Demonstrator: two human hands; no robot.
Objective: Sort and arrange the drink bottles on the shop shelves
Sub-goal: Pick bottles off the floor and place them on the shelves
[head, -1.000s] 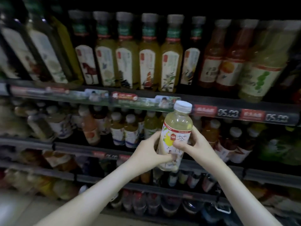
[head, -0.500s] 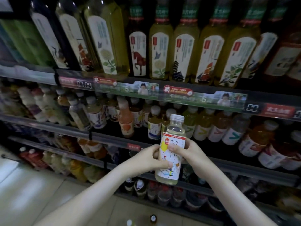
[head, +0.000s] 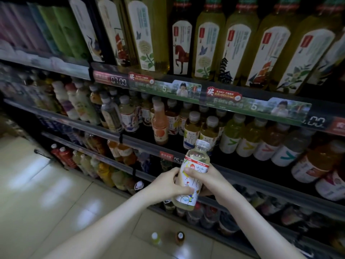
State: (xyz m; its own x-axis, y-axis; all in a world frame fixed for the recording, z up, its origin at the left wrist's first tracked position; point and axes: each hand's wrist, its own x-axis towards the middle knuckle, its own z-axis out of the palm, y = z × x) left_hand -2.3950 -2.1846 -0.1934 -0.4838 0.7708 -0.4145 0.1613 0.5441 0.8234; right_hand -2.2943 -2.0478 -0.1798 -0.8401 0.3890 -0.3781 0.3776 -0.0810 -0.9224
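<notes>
- Where the fingers meet the held bottle (head: 191,181), both hands grasp it. The right thumb (head: 189,170) lies across the upper label and the left thumb (head: 183,190) across the lower label.
- Remaining fingers of the right hand (head: 214,181) wrap behind the held bottle and are largely hidden. Those of the left hand (head: 165,184) curl round its left side.
- Held bottle: pale yellow-green drink, white illustrated label, clear cap (head: 202,144). It is near upright with the top leaning slightly right, carried in the air in front of the middle shelf rail (head: 261,179) and resting on no shelf.
- Wrists are fairly straight. Both bare forearms enter from the bottom edge and converge on the held bottle, the left from the lower left and the right from the lower right.
- Middle shelf: rows of small bottles. A white-capped bottle (head: 192,131) with a similar label stands just behind the cap, and an orange-pink bottle (head: 159,128) stands to its left.
- Upper shelf: tall bottles (head: 209,40) with narrow illustrated labels, above a price strip (head: 164,86).
- Tiled floor (head: 46,184): a pale floor bottle (head: 155,238) and a brown floor bottle (head: 180,237) stand upright side by side, below the hands.
</notes>
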